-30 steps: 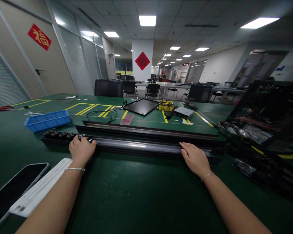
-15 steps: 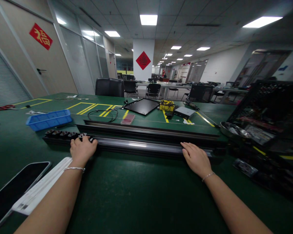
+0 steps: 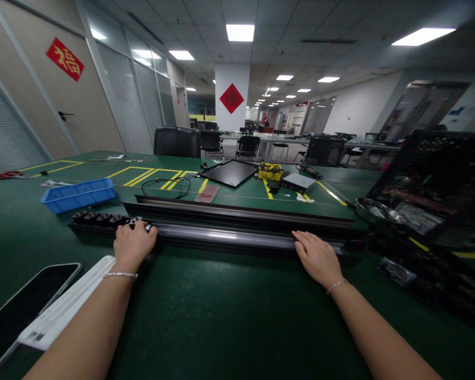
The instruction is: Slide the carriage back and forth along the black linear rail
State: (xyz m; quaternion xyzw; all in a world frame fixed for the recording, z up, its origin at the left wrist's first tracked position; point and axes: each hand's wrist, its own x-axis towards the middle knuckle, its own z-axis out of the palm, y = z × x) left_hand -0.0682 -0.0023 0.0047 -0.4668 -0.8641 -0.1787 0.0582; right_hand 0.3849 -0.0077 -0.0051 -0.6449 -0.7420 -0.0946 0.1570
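A long black metal rail [image 3: 225, 237] with a glossy rounded top lies crosswise in front of me. Small dark blocks [image 3: 103, 217] stand in a row at its left end. My left hand [image 3: 135, 243] is closed over the rail just right of these blocks, its fingers bent and partly hidden. Further right, my right hand [image 3: 319, 257] lies on the rail with its fingers stretched out flat, not gripping. Right behind and parallel is a second long black profile [image 3: 245, 211].
A blue bin [image 3: 79, 195], a phone [image 3: 27, 306] and a white strip-like object [image 3: 69, 303] are at the left. Farther back lie a dark flat panel [image 3: 231, 173], a yellow box [image 3: 269, 171] and a grey box [image 3: 298, 182]. A metal bowl [image 3: 374, 211] is at the right.
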